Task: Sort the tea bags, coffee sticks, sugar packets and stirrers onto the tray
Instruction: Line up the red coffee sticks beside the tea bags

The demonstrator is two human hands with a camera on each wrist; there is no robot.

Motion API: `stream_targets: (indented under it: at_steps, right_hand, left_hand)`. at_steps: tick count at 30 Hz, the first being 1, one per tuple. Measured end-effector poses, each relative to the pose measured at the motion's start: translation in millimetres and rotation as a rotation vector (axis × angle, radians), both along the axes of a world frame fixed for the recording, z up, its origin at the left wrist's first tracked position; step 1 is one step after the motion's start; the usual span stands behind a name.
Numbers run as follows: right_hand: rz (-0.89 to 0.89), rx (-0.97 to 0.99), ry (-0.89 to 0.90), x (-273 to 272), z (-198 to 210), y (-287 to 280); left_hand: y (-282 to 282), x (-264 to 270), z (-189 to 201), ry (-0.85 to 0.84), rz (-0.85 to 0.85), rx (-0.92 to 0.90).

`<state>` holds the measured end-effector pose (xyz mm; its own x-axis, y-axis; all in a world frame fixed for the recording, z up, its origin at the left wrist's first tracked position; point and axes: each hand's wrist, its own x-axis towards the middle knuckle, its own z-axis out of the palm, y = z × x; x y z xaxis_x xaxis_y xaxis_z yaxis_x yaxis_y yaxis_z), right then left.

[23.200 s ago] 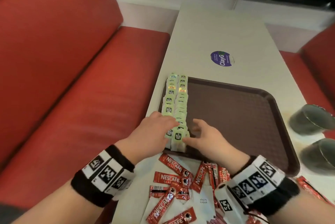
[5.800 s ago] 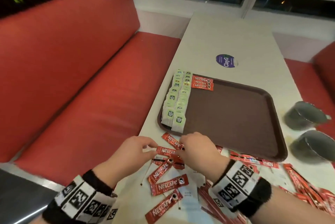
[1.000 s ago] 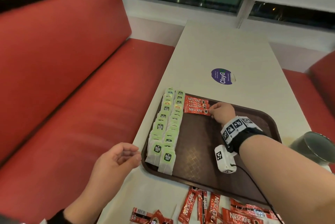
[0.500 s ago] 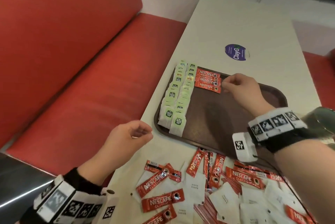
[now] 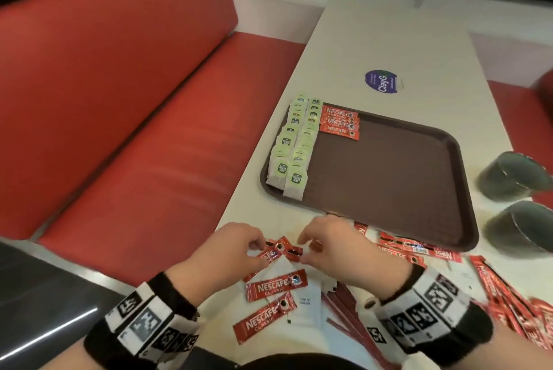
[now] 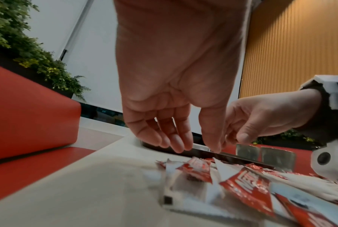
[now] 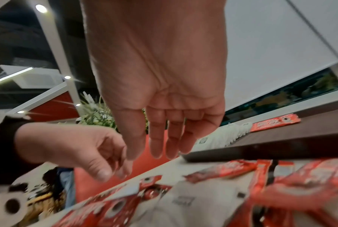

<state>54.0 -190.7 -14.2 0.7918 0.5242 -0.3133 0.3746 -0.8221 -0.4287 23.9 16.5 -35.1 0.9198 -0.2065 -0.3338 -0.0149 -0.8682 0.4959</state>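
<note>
A long pale surface (image 5: 389, 40) runs between two red upholstered benches (image 5: 119, 94), ending at a white wall under a dark window band; green foliage (image 6: 28, 50) rises behind the left bench, and a ribbed orange wall panel (image 6: 292, 46) shows in the left wrist view. A round purple sticker (image 5: 381, 81) lies on the surface beyond a brown tray (image 5: 419, 238). Along the tray's left edge sit two overlapping rows of green tea bags (image 5: 294, 142), and just beside their far end three red coffee sticks (image 5: 339, 122) lie stacked flat. Two dark metal cups (image 5: 514, 179) stand to the right of the tray.

On the near part of the surface, in front of the tray, lies a loose scatter of more red coffee sticks (image 5: 276, 285), white sugar packets (image 5: 305, 299) and thin dark red stirrers (image 5: 350, 309).

Both hands hover close together over this scatter. The left hand (image 5: 230, 245) has its fingers curled downward, its thumb and fingertips at a red stick (image 5: 273, 251); whether it actually pinches the stick I cannot tell. The right hand (image 5: 332, 245) has its fingers hanging loosely, apart, holding nothing visible.
</note>
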Motion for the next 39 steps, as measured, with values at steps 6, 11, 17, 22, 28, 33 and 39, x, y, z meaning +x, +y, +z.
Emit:
stream_targets:
  at_steps: [6, 11, 17, 22, 28, 33, 39]
  right_hand:
    - [0.089, -0.255, -0.144, -8.3, -14.8, 24.3]
    - [0.054, -0.363, -0.178, -7.8, -21.2, 30.8]
    - [-0.017, -0.346, -0.127, -4.0, -21.1, 34.1]
    - [-0.143, -0.214, -0.027, -1.8, -13.0, 29.5]
    - [-0.409, 0.172, 0.135, 1.0, 12.7, -9.2]
    - [-0.624, 0.596, 0.319, -8.8, 26.3, -45.6]
    - [-0.675, 0.818, 0.372, -7.3, 38.3, -70.7]
  left_hand:
    - [-5.2, -3.4, -4.4, -0.054, -0.047, 0.171]
    - [-10.7, -0.4, -7.8, -0.023, -0.012, 0.195]
    - [-17.1, 1.4, -9.5, -0.002, 0.021, 0.147]
    - [-16.7, 4.0, -7.4, 0.075, 0.100, 0.012]
    - [0.9, 11.6, 12.5, 0.054, 0.261, -0.265]
    - [-0.5, 14.4, 28.3, 0.121, 0.426, -0.570]
    - [-20.6, 23.0, 40.4, 0.162, 0.429, -0.747]
